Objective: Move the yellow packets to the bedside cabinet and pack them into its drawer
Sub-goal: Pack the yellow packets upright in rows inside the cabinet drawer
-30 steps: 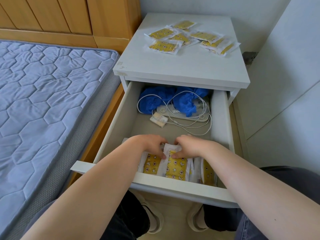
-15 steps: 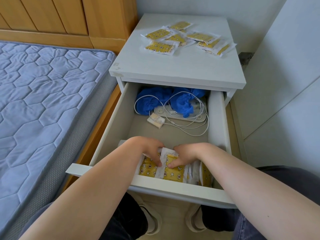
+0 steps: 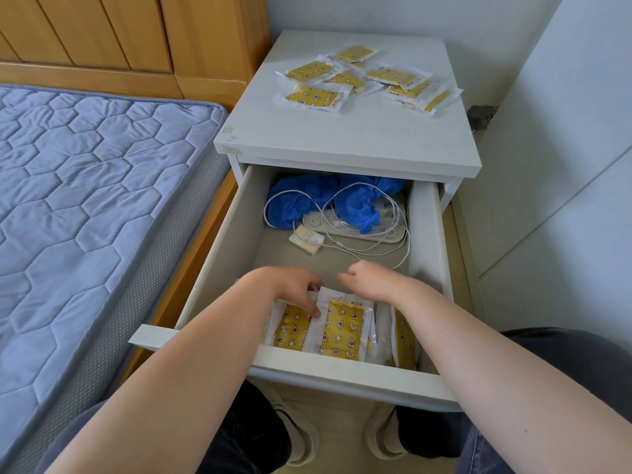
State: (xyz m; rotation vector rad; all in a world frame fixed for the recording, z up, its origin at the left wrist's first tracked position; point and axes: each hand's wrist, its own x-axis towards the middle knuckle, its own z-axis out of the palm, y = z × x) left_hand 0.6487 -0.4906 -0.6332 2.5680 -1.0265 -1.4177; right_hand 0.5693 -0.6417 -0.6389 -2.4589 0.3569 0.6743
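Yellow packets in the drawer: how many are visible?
3, at the drawer's front: the left packet held by the left hand, the middle packet beside it, the right packet edge-on near the right wall. More may be hidden between them.

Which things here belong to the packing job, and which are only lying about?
Job: packets on the cabinet top; packets in the drawer, held by the left hand; drawer; bedside cabinet.
Lying about: blue cloth; white cable; small white pack; mattress.

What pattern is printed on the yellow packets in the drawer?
Stars and moons on the packets, clearest in the head view.
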